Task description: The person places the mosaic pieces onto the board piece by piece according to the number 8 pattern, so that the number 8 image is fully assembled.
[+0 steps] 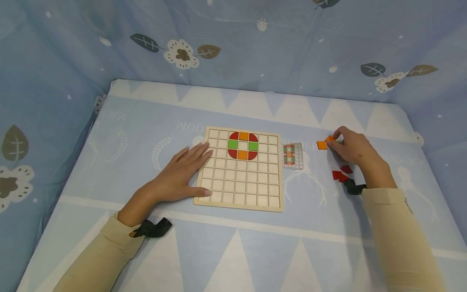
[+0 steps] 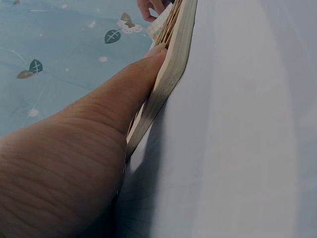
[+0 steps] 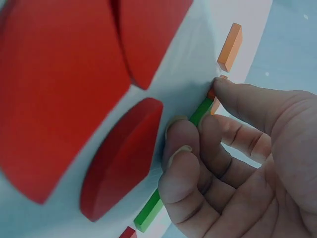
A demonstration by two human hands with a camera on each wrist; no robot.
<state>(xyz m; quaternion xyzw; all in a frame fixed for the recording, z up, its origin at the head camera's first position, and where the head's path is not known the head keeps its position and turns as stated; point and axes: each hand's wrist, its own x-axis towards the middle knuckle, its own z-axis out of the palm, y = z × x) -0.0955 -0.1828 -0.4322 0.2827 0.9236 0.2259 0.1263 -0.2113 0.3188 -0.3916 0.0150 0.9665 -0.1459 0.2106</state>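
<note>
My left hand point(image 1: 182, 174) lies spread with straight fingers on the left edge of a wooden grid board point(image 1: 237, 198). Its thumb point(image 2: 133, 79) rests along the board's rim in the left wrist view. Red quarter-round, orange and green tiles form a ring in the board's upper cells. Right of the board, my right hand point(image 1: 352, 148) pinches an orange tile point(image 1: 330, 139) between thumb and fingers. A loose orange tile point(image 1: 322, 145) lies beside the fingertips. Under the fingers a green tile point(image 3: 200, 111) shows in the right wrist view, partly hidden.
A pattern card point(image 1: 297, 156) with a small printed grid lies against the board's right side. Several red tiles point(image 1: 346, 169) lie near the right wrist. Another green tile point(image 3: 147, 213) lies below the fingers. Patterned blue cloth point(image 1: 233, 61) hangs behind the table.
</note>
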